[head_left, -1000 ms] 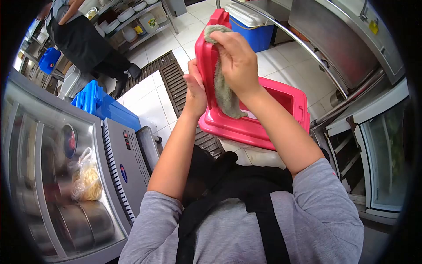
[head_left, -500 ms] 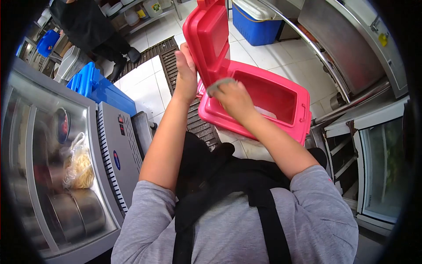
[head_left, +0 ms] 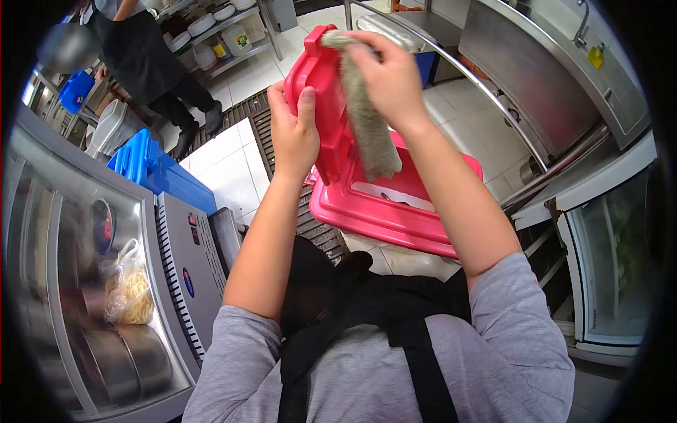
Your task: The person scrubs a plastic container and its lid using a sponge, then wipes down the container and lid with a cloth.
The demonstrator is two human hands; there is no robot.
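Observation:
A red cooler (head_left: 381, 229) stands on the floor in front of me, its hinged lid (head_left: 319, 84) raised upright. My left hand (head_left: 293, 130) grips the lid's left edge, thumb on the near side and fingers behind it. In my right hand (head_left: 391, 81) is a greyish-green cloth (head_left: 368, 127), bunched at the lid's top edge and hanging down along its inner face. Part of the cooler's opening shows below the cloth, with something white and a small dark item inside that I cannot make out.
At left are a glass-fronted fridge (head_left: 92, 282) with pots and a bag, and a blue bin (head_left: 169, 166). Another person (head_left: 148, 63) stands at upper left beside shelves (head_left: 240, 46). A metal rail (head_left: 451, 42) and a second glass-door fridge (head_left: 620, 261) are on the right.
My right hand has moved up from low on the lid to its top edge, and the cloth now hangs unfolded. My left hand still holds the lid, which has shifted slightly.

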